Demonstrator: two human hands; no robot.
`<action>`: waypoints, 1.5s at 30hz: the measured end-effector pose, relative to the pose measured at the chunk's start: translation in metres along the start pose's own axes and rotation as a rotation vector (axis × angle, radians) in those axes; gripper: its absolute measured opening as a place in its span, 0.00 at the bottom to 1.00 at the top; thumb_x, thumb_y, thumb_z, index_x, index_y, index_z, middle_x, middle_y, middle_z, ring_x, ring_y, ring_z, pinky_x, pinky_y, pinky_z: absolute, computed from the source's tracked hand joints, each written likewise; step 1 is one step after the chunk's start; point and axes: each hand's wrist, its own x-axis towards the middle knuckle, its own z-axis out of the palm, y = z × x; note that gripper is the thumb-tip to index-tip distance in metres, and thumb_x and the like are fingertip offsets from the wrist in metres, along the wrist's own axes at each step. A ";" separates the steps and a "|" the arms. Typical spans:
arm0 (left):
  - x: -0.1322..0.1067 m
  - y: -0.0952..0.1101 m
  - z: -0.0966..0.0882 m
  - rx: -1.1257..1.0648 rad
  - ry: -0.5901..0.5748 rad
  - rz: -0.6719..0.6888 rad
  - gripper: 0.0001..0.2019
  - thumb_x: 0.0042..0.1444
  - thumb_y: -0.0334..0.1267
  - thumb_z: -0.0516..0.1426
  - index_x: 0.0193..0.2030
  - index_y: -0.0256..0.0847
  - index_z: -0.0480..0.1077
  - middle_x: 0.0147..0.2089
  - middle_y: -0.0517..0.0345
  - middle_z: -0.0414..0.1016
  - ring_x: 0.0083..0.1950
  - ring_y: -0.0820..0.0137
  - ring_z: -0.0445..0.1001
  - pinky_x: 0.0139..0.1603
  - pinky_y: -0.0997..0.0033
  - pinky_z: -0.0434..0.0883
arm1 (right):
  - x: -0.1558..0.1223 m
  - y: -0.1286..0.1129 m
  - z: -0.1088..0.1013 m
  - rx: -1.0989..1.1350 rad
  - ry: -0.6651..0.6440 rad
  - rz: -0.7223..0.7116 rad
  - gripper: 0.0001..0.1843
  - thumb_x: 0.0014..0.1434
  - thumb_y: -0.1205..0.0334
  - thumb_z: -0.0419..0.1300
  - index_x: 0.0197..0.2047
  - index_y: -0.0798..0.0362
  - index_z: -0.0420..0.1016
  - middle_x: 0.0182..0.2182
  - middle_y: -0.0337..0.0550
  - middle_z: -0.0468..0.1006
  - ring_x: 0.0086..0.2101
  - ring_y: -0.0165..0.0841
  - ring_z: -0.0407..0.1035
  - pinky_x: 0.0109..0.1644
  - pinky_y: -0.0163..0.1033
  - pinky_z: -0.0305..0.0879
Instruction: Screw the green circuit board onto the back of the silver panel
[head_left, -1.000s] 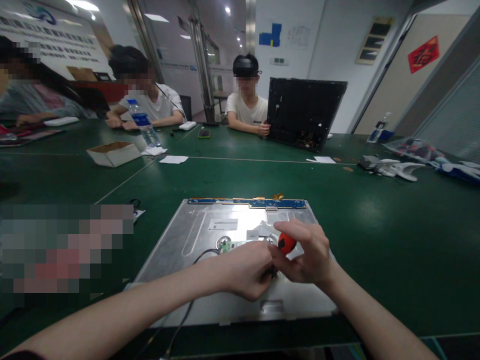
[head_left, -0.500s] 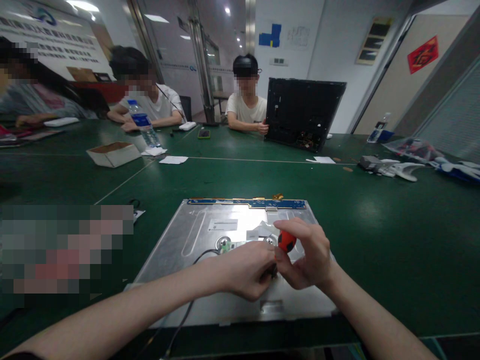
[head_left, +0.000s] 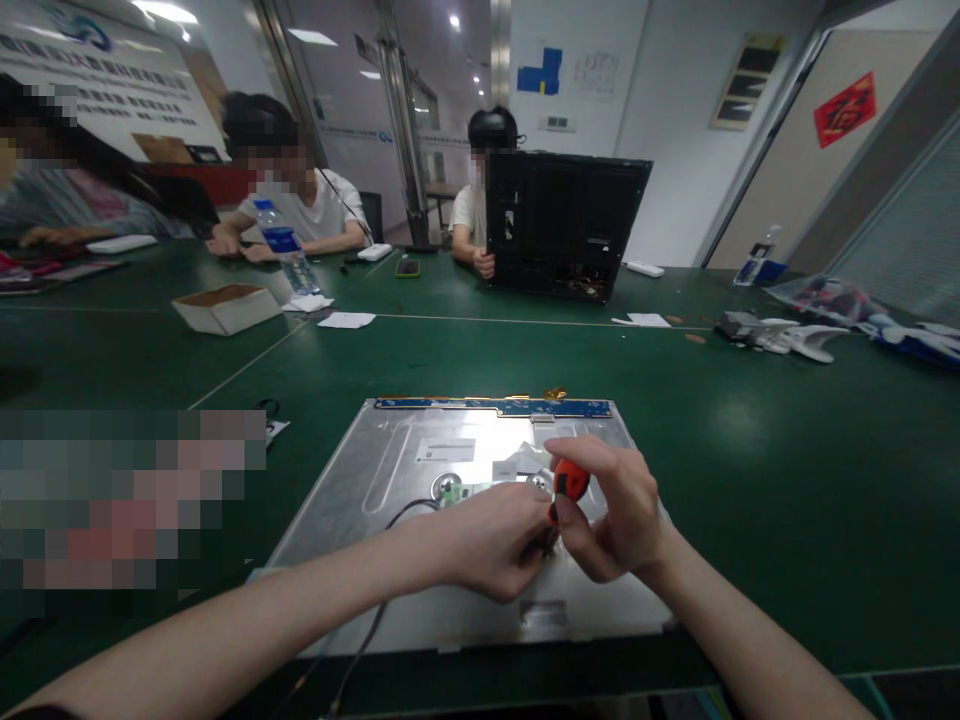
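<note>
Red-handled tool (head_left: 571,480) pinched in the right hand (head_left: 616,505) could skid over the panel (head_left: 397,475) if tilted — left hand (head_left: 496,540), can't tell its grip.

Lying flat: silver panel (head_left: 484,430), blue board (head_left: 480,405) along the panel's far edge, green board (head_left: 465,493) near its middle. Tilted above the panel, right of centre: red-and-black tool (head_left: 572,481), lower part hidden.

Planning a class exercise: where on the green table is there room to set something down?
Free: the green table right of the metal panel, and between its blue board and the white papers. Crowded: mid-panel, around the left hand, right hand and red handle.
</note>
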 end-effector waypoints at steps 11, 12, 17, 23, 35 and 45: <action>0.000 -0.007 0.006 0.100 0.005 0.056 0.08 0.46 0.24 0.56 0.24 0.39 0.61 0.23 0.62 0.64 0.23 0.73 0.61 0.22 0.74 0.60 | 0.001 0.000 0.003 -0.033 0.022 -0.016 0.15 0.62 0.63 0.56 0.53 0.55 0.65 0.22 0.31 0.66 0.19 0.28 0.62 0.22 0.35 0.57; 0.000 -0.006 0.006 0.083 0.006 0.055 0.08 0.47 0.24 0.56 0.25 0.39 0.61 0.24 0.61 0.65 0.24 0.73 0.62 0.23 0.74 0.61 | 0.001 0.000 0.002 -0.017 0.019 -0.018 0.16 0.62 0.63 0.54 0.53 0.55 0.65 0.22 0.32 0.66 0.19 0.28 0.62 0.22 0.35 0.57; 0.000 -0.005 0.005 0.026 0.000 0.000 0.11 0.47 0.24 0.57 0.24 0.40 0.59 0.23 0.61 0.66 0.24 0.73 0.64 0.25 0.74 0.64 | 0.001 -0.001 0.000 -0.001 0.003 -0.016 0.21 0.59 0.64 0.49 0.55 0.55 0.65 0.25 0.36 0.69 0.22 0.31 0.66 0.23 0.37 0.61; 0.000 -0.006 0.003 0.048 -0.008 0.032 0.10 0.46 0.24 0.56 0.23 0.40 0.59 0.24 0.60 0.67 0.25 0.72 0.64 0.24 0.74 0.63 | 0.000 -0.001 0.001 -0.051 0.025 0.000 0.19 0.59 0.66 0.52 0.54 0.55 0.65 0.23 0.34 0.68 0.20 0.29 0.63 0.21 0.35 0.58; -0.001 -0.009 0.007 0.074 -0.019 0.049 0.07 0.47 0.25 0.56 0.25 0.39 0.63 0.25 0.59 0.68 0.25 0.71 0.65 0.25 0.73 0.65 | 0.001 0.000 0.000 -0.013 -0.001 -0.017 0.19 0.60 0.64 0.54 0.55 0.55 0.65 0.25 0.36 0.70 0.23 0.31 0.65 0.24 0.36 0.59; 0.000 -0.007 0.004 0.067 -0.025 0.035 0.10 0.46 0.24 0.56 0.22 0.40 0.58 0.22 0.61 0.64 0.23 0.73 0.62 0.21 0.75 0.61 | 0.001 -0.001 0.002 -0.042 0.038 -0.025 0.18 0.59 0.67 0.54 0.54 0.55 0.65 0.24 0.34 0.68 0.20 0.29 0.62 0.22 0.35 0.58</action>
